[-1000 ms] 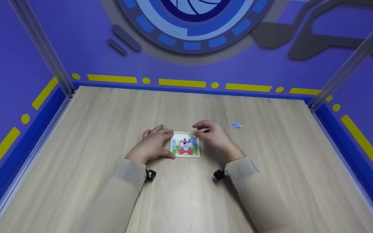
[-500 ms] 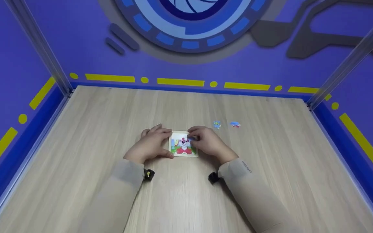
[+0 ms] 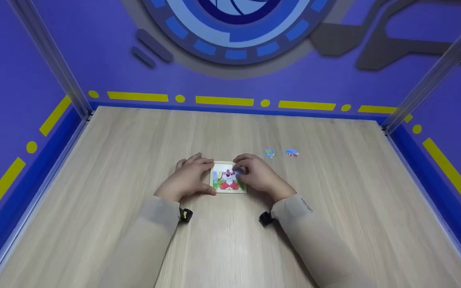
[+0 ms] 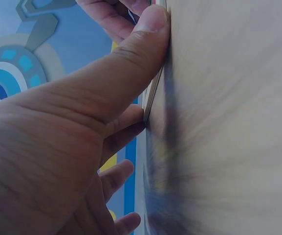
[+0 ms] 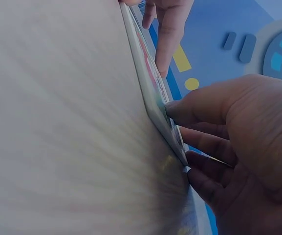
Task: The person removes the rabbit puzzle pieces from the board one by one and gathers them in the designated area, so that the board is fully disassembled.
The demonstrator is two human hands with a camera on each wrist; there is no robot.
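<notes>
Puzzle frame (image 3: pixel 229 193) lies flat on the counter (image 3: pixel 214 236), squarely before the person, a cartoon animal picture (image 3: pixel 229 184) inside it and a plain white patch (image 3: pixel 222 167) along the top left. Left hand (image 3: pixel 185 179) grips the frame's left side, thumb at the near corner and a finger at the far one; presumably this keeps the frame from sliding while the other hand works. Right hand (image 3: pixel 261 174) is bent over the upper right of the frame: thumb on the picture's face, fingertips at the far right corner, likely for pressing or adjusting there. Whether a piece sits beneath or between these fingers, cannot tell; the hand itself hides the spot. Green-and-blue piece (image 3: pixel 269 153) and blue-and-red piece (image 3: pixel 292 153) lie apart from each other, beyond and to the right of the frame, probably left there to be within easy reach. Compared with one second ago: right thumb has moved from the top corner down onto the picture's right side, and the green-and-blue piece, then almost hidden behind that hand, is in plain view. Left hand's hold looks unchanged. Versus half a second ago, almost no difference.
</notes>
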